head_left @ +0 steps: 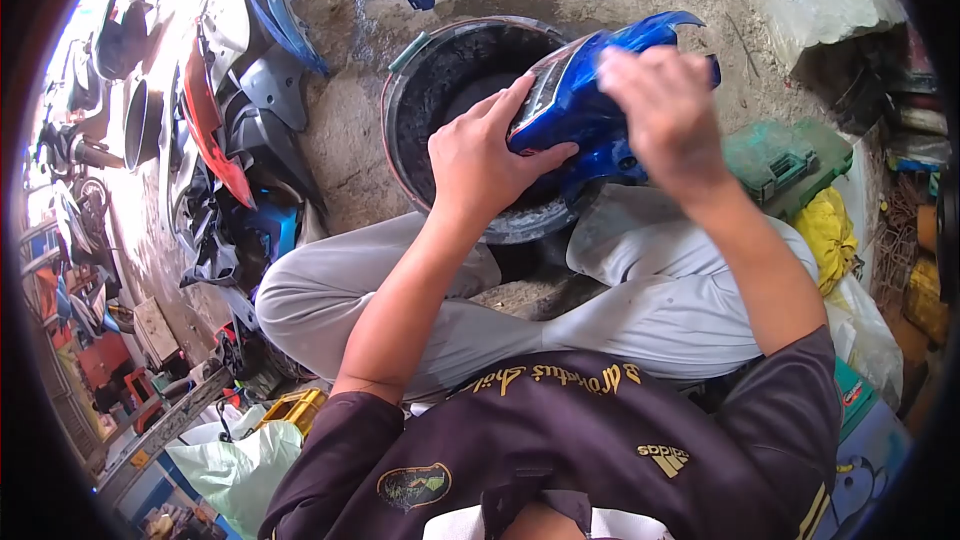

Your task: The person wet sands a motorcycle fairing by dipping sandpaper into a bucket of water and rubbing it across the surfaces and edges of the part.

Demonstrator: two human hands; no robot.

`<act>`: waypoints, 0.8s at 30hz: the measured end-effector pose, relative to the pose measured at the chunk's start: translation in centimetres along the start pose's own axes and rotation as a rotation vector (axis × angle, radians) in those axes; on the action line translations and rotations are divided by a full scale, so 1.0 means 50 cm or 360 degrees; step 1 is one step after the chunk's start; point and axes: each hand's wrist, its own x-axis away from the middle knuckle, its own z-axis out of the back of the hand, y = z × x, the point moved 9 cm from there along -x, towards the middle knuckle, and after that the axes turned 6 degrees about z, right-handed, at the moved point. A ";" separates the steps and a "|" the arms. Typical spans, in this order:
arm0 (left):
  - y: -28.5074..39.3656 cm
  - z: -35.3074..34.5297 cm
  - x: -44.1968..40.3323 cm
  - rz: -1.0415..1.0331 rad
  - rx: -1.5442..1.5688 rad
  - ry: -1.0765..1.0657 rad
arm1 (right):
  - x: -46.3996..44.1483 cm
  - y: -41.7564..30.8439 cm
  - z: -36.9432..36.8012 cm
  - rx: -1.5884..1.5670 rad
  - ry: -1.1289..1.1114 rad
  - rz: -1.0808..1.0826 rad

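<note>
The blue panel (590, 105) is held over the right side of the black bucket (400, 130); whether the rim is touched cannot be told. Its left end is gripped by the left hand (475, 155), the thumb (555, 157) being laid on the face below the patterned strip (545, 85) and the fingers set at its far edge. The right hand (665, 115), blurred, is seen over the panel's right part, its fingers bent; contact cannot be judged.
</note>
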 end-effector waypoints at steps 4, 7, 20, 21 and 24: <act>-0.003 0.000 -0.001 -0.0002 0.0016 -0.0006 | -0.011 -0.036 0.013 -0.0214 0.0064 0.0058; -0.008 0.001 0.000 0.0044 0.0044 -0.0027 | -0.017 0.031 0.036 -0.0345 0.0138 0.0029; -0.005 -0.005 -0.006 0.0028 0.0024 -0.0035 | -0.018 0.011 0.011 -0.0493 0.0125 0.0139; -0.002 -0.004 -0.006 -0.0001 0.0031 -0.0020 | -0.019 0.017 0.008 -0.0492 0.0142 0.0120; 0.001 -0.002 -0.006 0.0010 0.0039 -0.0039 | -0.009 0.059 0.015 -0.0482 0.0213 0.0078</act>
